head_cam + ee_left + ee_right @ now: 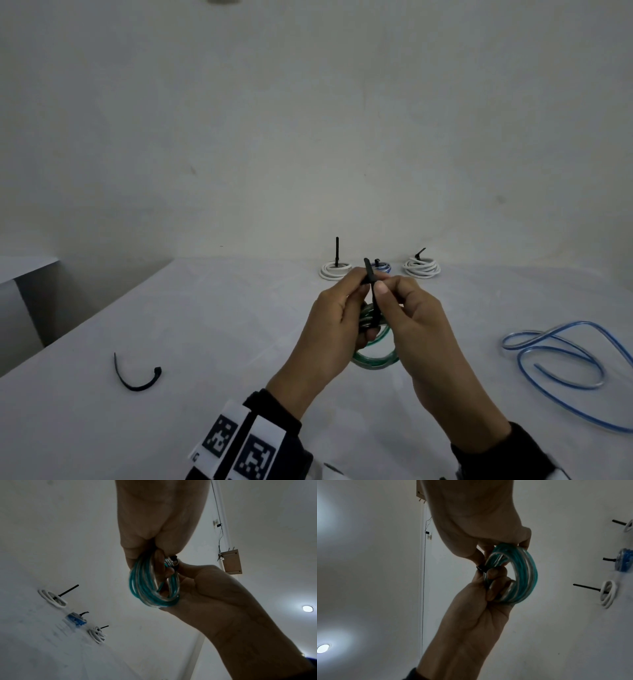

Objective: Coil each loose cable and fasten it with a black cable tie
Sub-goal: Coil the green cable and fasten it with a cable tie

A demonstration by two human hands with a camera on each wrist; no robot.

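A coil of green and clear cable [376,364] hangs in the air above the white table [239,342], held between both hands. My left hand [356,284] grips the coil's upper part, its fingers curled through the loops [145,586]. A black cable tie [370,274] wraps the bundle, and its strap sticks up between the hands. My right hand [383,289] pinches that strap between thumb and fingers. In the right wrist view the tie [481,568] crosses the coil [523,573] where the fingertips of both hands meet.
A loose blue cable [565,359] lies in open loops on the right. A spare black tie [137,380] lies curved on the left. Three tied coils stand at the back: white [335,271], blue [385,265], white [422,269]. The table's left edge runs diagonally.
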